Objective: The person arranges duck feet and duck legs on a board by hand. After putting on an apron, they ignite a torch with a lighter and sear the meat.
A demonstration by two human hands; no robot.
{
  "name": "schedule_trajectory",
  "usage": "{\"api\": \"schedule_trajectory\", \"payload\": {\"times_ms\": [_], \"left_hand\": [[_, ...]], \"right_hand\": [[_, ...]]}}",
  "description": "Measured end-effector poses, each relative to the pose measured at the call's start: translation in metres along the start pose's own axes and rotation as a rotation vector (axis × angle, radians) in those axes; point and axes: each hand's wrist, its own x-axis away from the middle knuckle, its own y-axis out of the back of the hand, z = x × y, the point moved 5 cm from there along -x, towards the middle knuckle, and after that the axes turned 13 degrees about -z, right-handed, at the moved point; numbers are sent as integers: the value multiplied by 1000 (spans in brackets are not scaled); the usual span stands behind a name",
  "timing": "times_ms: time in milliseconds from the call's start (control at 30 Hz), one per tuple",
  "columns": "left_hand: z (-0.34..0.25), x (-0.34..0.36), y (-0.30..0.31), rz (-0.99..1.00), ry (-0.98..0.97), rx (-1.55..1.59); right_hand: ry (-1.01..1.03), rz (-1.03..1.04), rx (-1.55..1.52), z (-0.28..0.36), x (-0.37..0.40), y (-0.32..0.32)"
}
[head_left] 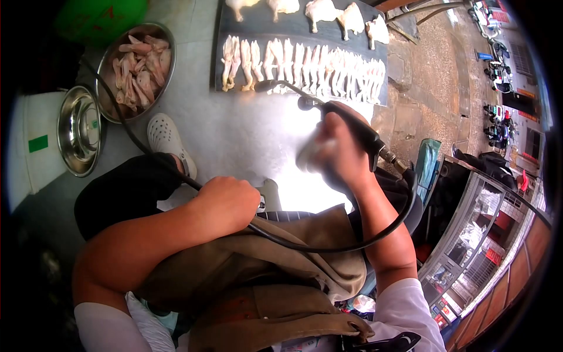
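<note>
In my right hand is a black-handled gas torch, its thin curved neck pointing left toward a dark tray. Part of this hand is smeared by motion. A black hose joins the torch's metal fitting, loops across my lap and runs to the upper left. My left hand is closed in a fist where the hose passes. A small metal-tipped thing, like a lighter, pokes out by the thumb. On the tray lie a row of slim pale poultry pieces and several leg quarters.
At the left, a steel bowl holds more raw poultry pieces, beside a shiny steel basin and a green container. My white clog is on the floor. A glass-sided cabinet stands at right; parked scooters line the street.
</note>
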Motion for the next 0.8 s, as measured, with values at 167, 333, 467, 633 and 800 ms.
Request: {"api": "schedule_trajectory", "payload": {"times_ms": [167, 333, 467, 633, 800], "left_hand": [[1, 1, -2, -15, 1, 12], [2, 2, -4, -36, -16, 5], [2, 3, -4, -33, -7, -4], [3, 4, -7, -48, -16, 8], [2, 5, -3, -46, -28, -1]], "right_hand": [[24, 13, 19, -4, -1, -2], [1, -10, 19, 2, 0, -5], [54, -27, 65, 9, -3, -6], [34, -52, 55, 15, -6, -7], [72, -4, 61, 18, -7, -8]]}}
